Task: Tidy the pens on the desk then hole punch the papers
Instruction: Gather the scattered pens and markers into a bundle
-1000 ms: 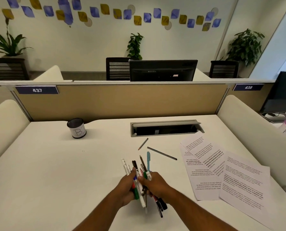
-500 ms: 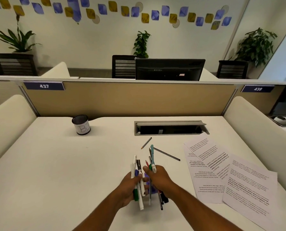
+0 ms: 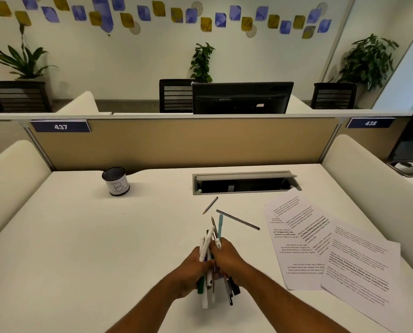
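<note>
Both hands now meet over the near middle of the tabletop [image 3: 85, 248], wrapped round one bundle of pens [image 3: 209, 263]. The left hand [image 3: 193, 267] holds the bundle from its side and the right hand [image 3: 227, 258] from the other, fingers [image 3: 218, 247] of each curled and clamped on the pens. Compared with a second ago the bundle looks tighter and more upright: the pens then fanned out at loose angles, and now their tops stand closer together, a white one and a teal one poking highest, while the dark ends hang below the hands just above the tabletop. The hands have barely shifted place; the change is in the squaring-up.

My reading is that the gathering step is nearly done but not complete. Two pencils [image 3: 237, 219] lie loose on the tabletop just beyond the hands, untouched through all three views. The pen cup [image 3: 116, 180] stands well apart at the far left, with nothing showing above its rim, so the bundle has yet to go in. The papers [image 3: 320, 248] lie fanned and overlapping to the right, not squared. No hole punch shows anywhere in view, so that half of the task is not begun.
</note>
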Demonstrator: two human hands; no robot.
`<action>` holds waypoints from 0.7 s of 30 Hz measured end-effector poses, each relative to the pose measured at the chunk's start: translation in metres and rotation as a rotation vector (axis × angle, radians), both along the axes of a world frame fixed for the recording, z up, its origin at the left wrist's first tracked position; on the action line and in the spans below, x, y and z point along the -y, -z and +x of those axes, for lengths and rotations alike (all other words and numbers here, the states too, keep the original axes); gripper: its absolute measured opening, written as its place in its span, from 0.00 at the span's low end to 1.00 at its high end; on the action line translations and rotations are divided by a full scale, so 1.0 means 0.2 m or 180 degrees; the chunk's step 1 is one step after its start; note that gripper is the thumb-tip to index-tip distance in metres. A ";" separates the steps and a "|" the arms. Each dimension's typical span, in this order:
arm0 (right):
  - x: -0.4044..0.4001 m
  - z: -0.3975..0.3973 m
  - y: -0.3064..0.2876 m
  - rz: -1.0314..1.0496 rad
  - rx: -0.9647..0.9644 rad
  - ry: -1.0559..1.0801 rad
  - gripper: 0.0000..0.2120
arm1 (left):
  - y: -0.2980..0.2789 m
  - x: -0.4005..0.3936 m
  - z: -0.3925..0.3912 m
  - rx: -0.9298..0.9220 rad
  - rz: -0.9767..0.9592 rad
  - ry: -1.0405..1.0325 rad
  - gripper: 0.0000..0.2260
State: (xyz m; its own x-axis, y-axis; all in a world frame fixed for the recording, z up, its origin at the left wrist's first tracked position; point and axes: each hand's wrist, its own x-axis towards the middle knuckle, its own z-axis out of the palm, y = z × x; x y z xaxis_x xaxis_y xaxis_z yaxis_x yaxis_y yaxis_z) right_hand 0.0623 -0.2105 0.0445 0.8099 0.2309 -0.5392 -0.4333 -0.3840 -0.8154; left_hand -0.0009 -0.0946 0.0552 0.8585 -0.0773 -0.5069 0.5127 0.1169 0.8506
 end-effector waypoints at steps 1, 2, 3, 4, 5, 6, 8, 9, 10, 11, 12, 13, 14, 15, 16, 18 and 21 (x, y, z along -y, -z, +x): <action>0.00 0.00 0.00 0.0039 0.0000 0.0038 0.18 | 0.00 0.01 0.00 -0.0017 -0.0023 -0.0019 0.12; 0.01 0.00 0.01 0.0075 0.0007 0.0090 0.17 | -0.01 0.01 0.00 -0.0028 -0.0059 -0.0028 0.11; 0.01 0.00 0.01 0.0108 0.0020 0.0148 0.16 | -0.01 0.01 0.00 -0.0025 -0.0114 -0.0033 0.11; 0.02 0.00 0.02 0.0132 0.0034 0.0206 0.16 | -0.01 0.00 0.01 -0.0022 -0.0147 -0.0018 0.11; 0.03 0.01 0.03 0.0157 0.0046 0.0266 0.16 | -0.01 0.00 0.01 -0.0022 -0.0152 0.0005 0.11; 0.03 0.01 0.04 0.0179 0.0045 0.0341 0.17 | -0.01 0.00 0.02 -0.0025 -0.0121 0.0028 0.11; 0.04 0.02 0.04 0.0190 0.0000 0.0549 0.18 | 0.00 -0.01 0.02 -0.0031 -0.0028 -0.0023 0.12; 0.04 0.02 0.03 0.0188 -0.0022 0.0659 0.18 | 0.01 -0.02 0.01 -0.0026 0.0023 -0.0089 0.12; 0.05 0.02 0.03 0.0183 -0.0033 0.0735 0.17 | 0.01 -0.02 0.01 -0.0012 0.0060 -0.0174 0.12; 0.05 0.02 0.02 0.0191 -0.0041 0.0765 0.16 | 0.02 -0.03 0.01 0.0017 0.0079 -0.0260 0.11; 0.05 0.01 0.02 0.0204 -0.0047 0.0735 0.16 | 0.02 -0.02 0.00 0.0054 0.0105 -0.0339 0.10; 0.04 0.00 0.01 0.0219 -0.0044 0.0650 0.17 | 0.01 -0.02 0.00 0.0092 0.0127 -0.0404 0.10; 0.04 -0.02 0.01 0.0242 -0.0016 0.0529 0.17 | 0.01 0.00 0.00 0.0134 0.0147 -0.0451 0.11; 0.02 -0.04 0.01 0.0296 0.0042 0.0419 0.17 | 0.01 0.02 0.00 0.0181 0.0160 -0.0493 0.11; 0.01 -0.07 0.01 0.0388 0.0118 0.0362 0.17 | 0.00 0.04 0.00 0.0227 0.0190 -0.0533 0.10; -0.01 -0.11 0.00 0.0541 0.0287 0.0388 0.20 | 0.00 0.09 0.01 0.0290 0.0358 -0.0621 0.11; -0.04 -0.14 -0.01 0.0553 0.0457 0.0499 0.28 | -0.01 0.12 0.00 0.0343 0.0499 -0.0607 0.12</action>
State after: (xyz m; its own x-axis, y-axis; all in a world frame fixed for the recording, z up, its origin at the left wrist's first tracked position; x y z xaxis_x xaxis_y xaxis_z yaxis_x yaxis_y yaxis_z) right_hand 0.0337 -0.2035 0.0468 0.9084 0.1757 -0.3795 -0.3516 -0.1703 -0.9205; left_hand -0.0010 -0.1189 0.0567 0.8997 0.1632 -0.4048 0.3996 0.0651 0.9144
